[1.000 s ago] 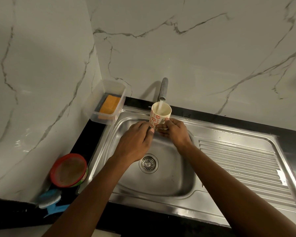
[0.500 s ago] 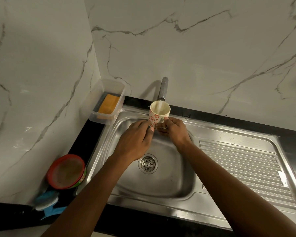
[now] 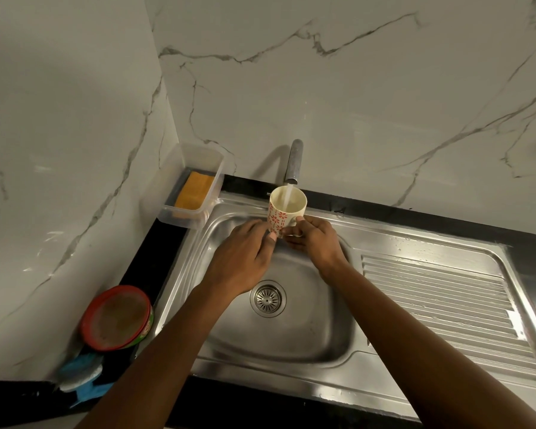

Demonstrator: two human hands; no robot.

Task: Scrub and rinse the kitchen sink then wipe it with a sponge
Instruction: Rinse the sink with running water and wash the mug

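A steel sink [image 3: 294,335] with a round drain [image 3: 268,298] fills the middle of the view. Over its back edge I hold a white cup with red flower marks [image 3: 283,210] upright under the tap [image 3: 294,162], and water runs into it. My right hand [image 3: 314,239] grips the cup at its handle side. My left hand [image 3: 242,258] holds the cup's lower left side with thumb and fingers. An orange sponge [image 3: 195,190] lies in a clear plastic box [image 3: 195,222] at the sink's back left corner.
A ribbed steel drainboard [image 3: 440,305] extends to the right of the basin. On the black counter at the left stand a red-lidded round tub [image 3: 116,318] and a blue-and-white scrubber [image 3: 79,374]. Marble walls close the back and left.
Water now streams from the tap into the cup. The hands and cup stay almost in the same place; the view has shifted slightly.
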